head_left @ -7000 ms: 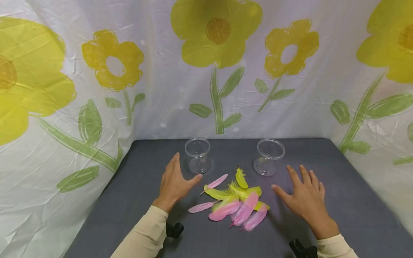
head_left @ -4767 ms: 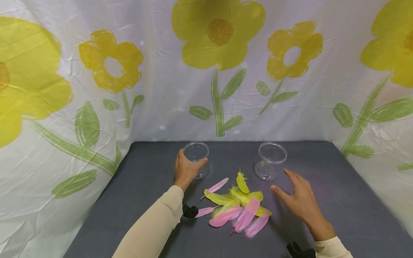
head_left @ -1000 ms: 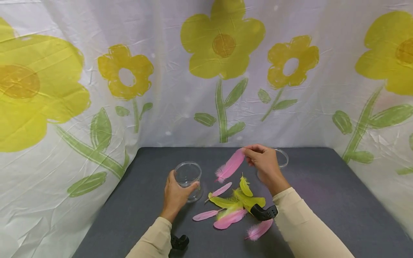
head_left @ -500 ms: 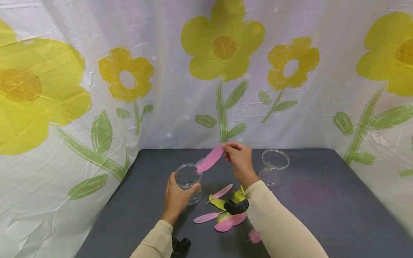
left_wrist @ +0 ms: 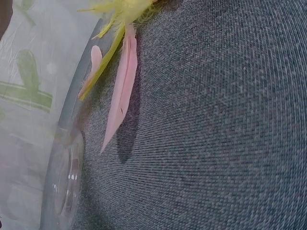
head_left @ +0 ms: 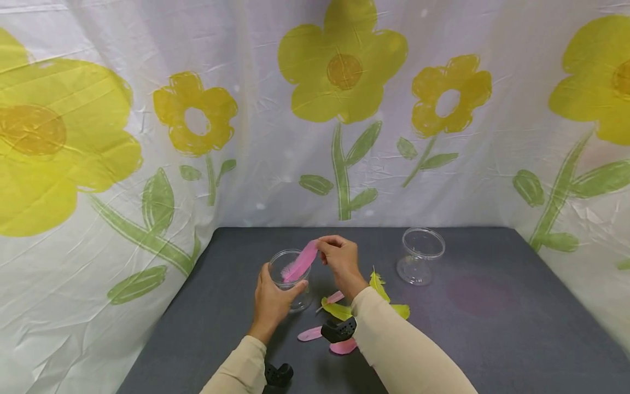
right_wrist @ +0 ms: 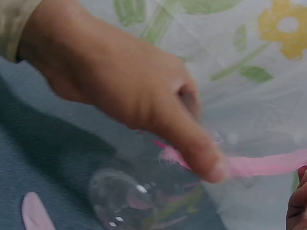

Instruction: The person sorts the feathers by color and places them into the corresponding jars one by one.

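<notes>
My left hand (head_left: 272,302) grips a clear footed plastic cup (head_left: 285,256) by its side, thumb toward the front. The right wrist view shows this same left hand (right_wrist: 129,86) on the cup, whose round base (right_wrist: 112,203) shows below it. Above the cup, my right hand (head_left: 340,262) pinches the tip of a pink feather (head_left: 302,261) between thumb and fingers. The feather slants down, its fluffy quill end within the cup's rim. At the right wrist view's edge, fingers of my right hand (right_wrist: 298,203) hold the feather (right_wrist: 268,164).
Yellow feathers (head_left: 337,311) and pink feathers (head_left: 309,334) lie on the dark grey table (head_left: 472,350), partly hidden under my right forearm. A second clear footed cup (head_left: 415,271) stands at the back right. A flower-printed white cloth (head_left: 266,164) hangs behind.
My left hand took hold of the left cup and brought it nearer. My right hand picked up a pink feather, carried it left past the other cup and lowered its end into the held cup.
</notes>
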### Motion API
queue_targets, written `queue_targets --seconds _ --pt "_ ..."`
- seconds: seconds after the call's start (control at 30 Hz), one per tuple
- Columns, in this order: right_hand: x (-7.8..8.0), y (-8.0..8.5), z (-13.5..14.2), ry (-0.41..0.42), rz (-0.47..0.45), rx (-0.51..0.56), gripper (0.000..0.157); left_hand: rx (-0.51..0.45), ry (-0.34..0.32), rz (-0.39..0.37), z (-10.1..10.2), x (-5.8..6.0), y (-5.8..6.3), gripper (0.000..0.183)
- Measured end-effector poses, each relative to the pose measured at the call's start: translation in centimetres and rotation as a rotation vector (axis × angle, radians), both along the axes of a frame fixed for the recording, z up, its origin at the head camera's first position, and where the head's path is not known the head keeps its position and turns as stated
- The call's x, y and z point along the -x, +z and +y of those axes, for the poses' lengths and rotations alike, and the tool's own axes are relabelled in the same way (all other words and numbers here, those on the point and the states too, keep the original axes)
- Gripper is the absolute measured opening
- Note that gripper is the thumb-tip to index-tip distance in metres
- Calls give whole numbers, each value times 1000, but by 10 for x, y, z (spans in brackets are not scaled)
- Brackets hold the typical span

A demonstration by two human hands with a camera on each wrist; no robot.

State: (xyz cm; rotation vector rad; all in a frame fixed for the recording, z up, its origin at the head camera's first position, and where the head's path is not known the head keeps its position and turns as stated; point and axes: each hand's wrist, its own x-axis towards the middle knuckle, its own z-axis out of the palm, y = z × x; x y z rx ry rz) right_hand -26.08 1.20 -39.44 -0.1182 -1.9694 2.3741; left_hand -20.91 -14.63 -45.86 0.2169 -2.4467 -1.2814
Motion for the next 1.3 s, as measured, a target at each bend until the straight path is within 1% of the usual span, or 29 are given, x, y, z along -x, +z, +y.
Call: queue_targets --seconds 0.17,0.3,0.37,0.6,0.73,0.87,1.03,1.17,1.3 --pt "-4 -14 -8 42 9 -47 7 1 -10 17 0 0 0 105" --pt "-6 -20 -11 65 26 -77 9 3 -10 30 -1 -1 1 103" --pt "-7 -23 -12 76 29 -72 9 3 -9 33 -1 -1 1 102" --pt "-9 -24 -11 88 32 -57 9 -4 -9 16 -1 0 0 102" --pt "-10 -24 -10 97 37 -30 10 -4 -10 21 -1 0 0 102" --pt "-10 -20 -6 124 68 36 14 -10 -15 31 -1 1 -1 102" --pt "-10 -7 2 161 99 119 16 -9 -8 31 -1 1 -1 102" --pt "-8 7 13 151 108 157 15 -7 -1 19 0 -1 0 102" --pt "-4 18 28 115 118 192 19 -3 8 21 0 -1 1 102"
